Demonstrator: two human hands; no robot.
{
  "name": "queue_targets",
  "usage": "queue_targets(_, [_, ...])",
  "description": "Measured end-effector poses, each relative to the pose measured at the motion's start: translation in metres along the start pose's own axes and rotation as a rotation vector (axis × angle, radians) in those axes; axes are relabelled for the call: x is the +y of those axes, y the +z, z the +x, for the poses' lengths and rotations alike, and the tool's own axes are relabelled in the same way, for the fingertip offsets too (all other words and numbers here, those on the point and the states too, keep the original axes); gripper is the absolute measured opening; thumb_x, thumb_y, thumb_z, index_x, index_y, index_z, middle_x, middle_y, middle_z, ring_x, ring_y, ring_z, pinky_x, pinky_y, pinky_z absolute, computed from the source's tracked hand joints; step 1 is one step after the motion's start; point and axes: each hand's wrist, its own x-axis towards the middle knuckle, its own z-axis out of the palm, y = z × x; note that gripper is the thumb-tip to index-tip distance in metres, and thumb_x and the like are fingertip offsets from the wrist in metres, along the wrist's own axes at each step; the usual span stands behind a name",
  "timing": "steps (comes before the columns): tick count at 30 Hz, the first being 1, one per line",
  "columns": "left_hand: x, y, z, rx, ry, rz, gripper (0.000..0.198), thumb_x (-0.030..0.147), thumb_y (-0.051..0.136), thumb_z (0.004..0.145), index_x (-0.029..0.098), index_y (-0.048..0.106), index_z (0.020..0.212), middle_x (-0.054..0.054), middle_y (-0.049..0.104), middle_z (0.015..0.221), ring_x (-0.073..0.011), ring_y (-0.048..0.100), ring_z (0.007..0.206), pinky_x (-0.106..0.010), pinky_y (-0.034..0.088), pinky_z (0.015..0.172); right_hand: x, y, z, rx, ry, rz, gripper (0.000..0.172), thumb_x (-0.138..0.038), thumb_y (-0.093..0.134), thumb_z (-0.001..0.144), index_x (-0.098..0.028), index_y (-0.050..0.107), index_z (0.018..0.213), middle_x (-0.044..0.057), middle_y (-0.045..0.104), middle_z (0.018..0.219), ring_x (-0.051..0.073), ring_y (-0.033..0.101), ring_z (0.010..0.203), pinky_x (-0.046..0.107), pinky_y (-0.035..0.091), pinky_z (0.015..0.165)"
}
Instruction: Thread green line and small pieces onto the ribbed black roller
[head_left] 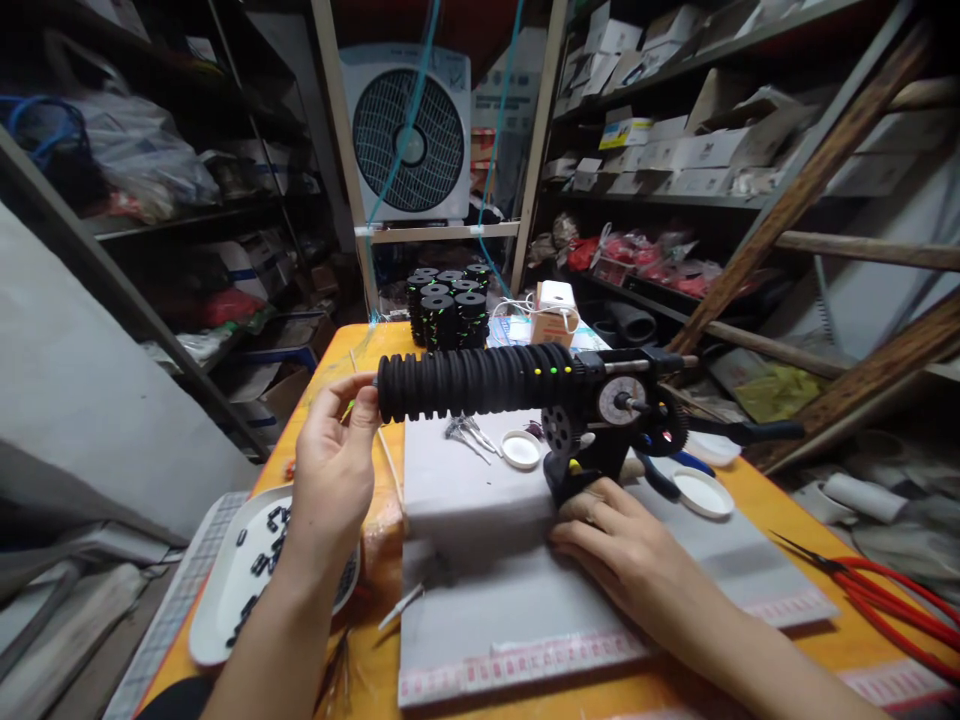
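A black ribbed roll (472,382), stacked from many discs, lies level on a black hand-cranked winding device (600,400) with gears and a white dial. Small yellow and green dots mark the roll's right part. My left hand (337,450) pinches at the roll's left end with thumb and fingertips; a bit of green shows between the fingers. My right hand (630,550) is curled low against the device's black base (574,480), its fingertips near the grey board (480,560). What lies under that palm is hidden.
A white tray (214,590) of small black parts sits at left. Several black spools (450,305) stand at the back. White lids (520,449), thin white-tipped tools (472,437), pliers (660,480) and red-handled scissors (862,580) lie around. Shelves and a fan (409,140) stand behind.
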Motion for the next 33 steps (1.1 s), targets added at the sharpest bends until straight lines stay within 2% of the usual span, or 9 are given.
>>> queue_targets(4, [0.003, 0.001, -0.001, -0.007, -0.019, -0.013, 0.025, 0.042, 0.067, 0.09, 0.022, 0.066, 0.105, -0.003, 0.069, 0.106, -0.0183, 0.065, 0.103, -0.031, 0.048, 0.096, -0.019, -0.026, 0.032, 0.121, -0.095, 0.056, 0.011, -0.009, 0.056, 0.096, -0.018, 0.062, 0.097, 0.004, 0.068, 0.086, 0.018, 0.057, 0.08, 0.033, 0.051, 0.072])
queue_targets(8, [0.003, 0.001, -0.001, -0.002, -0.006, -0.013, 0.027, 0.042, 0.068, 0.089, 0.021, 0.066, 0.105, -0.004, 0.069, 0.106, -0.019, 0.065, 0.102, -0.033, 0.048, 0.097, -0.031, -0.059, 0.086, 0.434, -0.17, 0.061, 0.018, -0.004, 0.063, 0.09, -0.02, 0.064, 0.097, 0.003, 0.07, 0.086, 0.017, 0.064, 0.082, 0.033, 0.053, 0.078])
queue_targets(11, [0.001, 0.0, 0.0, 0.001, 0.003, -0.028, 0.025, 0.041, 0.069, 0.089, 0.021, 0.067, 0.104, -0.003, 0.068, 0.104, -0.0176, 0.065, 0.1, -0.032, 0.047, 0.098, -0.03, -0.068, 0.116, 0.55, -0.156, -0.037, 0.014, -0.008, 0.064, 0.091, -0.021, 0.066, 0.093, 0.005, 0.071, 0.093, 0.018, 0.067, 0.087, 0.034, 0.054, 0.081])
queue_targets(14, [0.002, 0.0, 0.0, -0.008, 0.001, -0.052, 0.022, 0.04, 0.069, 0.089, 0.022, 0.067, 0.103, -0.001, 0.068, 0.102, -0.0159, 0.064, 0.099, -0.03, 0.047, 0.096, -0.026, -0.062, 0.128, 0.547, -0.159, -0.096, 0.011, -0.009, 0.064, 0.092, -0.02, 0.067, 0.091, 0.006, 0.071, 0.093, 0.017, 0.068, 0.086, 0.032, 0.055, 0.079])
queue_targets(22, [0.003, 0.002, 0.0, -0.008, 0.003, -0.058, 0.023, 0.041, 0.071, 0.088, 0.022, 0.068, 0.102, 0.0, 0.069, 0.099, -0.0143, 0.063, 0.095, -0.028, 0.047, 0.09, -0.024, -0.054, 0.128, 0.56, -0.191, -0.145, 0.011, -0.007, 0.066, 0.089, -0.018, 0.067, 0.088, 0.007, 0.072, 0.092, 0.018, 0.068, 0.085, 0.031, 0.055, 0.079])
queue_targets(33, [0.0, 0.0, -0.001, -0.01, 0.017, -0.047, 0.023, 0.041, 0.069, 0.09, 0.023, 0.068, 0.104, -0.001, 0.069, 0.103, -0.0145, 0.063, 0.099, -0.029, 0.046, 0.095, -0.023, -0.046, 0.127, 0.555, -0.209, -0.179, 0.013, -0.004, 0.062, 0.09, -0.017, 0.064, 0.088, 0.007, 0.07, 0.093, 0.018, 0.066, 0.089, 0.032, 0.054, 0.085])
